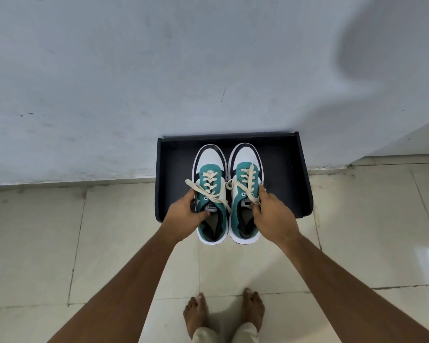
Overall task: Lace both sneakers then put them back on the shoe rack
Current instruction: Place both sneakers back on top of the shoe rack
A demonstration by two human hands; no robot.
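In the head view, the dark shoe rack [292,174] sits at the centre of the frame against the pale wall [109,82], and both laced sneakers are over its top shelf, toes to the wall and heels overhanging the front edge. My left hand [186,214] has its fingers closed on the collar of the left sneaker [209,169], and my right hand [273,216] is closed on the right sneaker [247,164] the same way. My bare feet [196,315] stand on the tiled floor [35,243] at the bottom centre, well apart from the rack.

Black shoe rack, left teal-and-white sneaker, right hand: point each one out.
Black shoe rack [286,174]: head view, bare floor of the tray right of the shoes.
Left teal-and-white sneaker [209,158]: head view, white toe cap.
Right hand [274,214]: head view, back of the hand.
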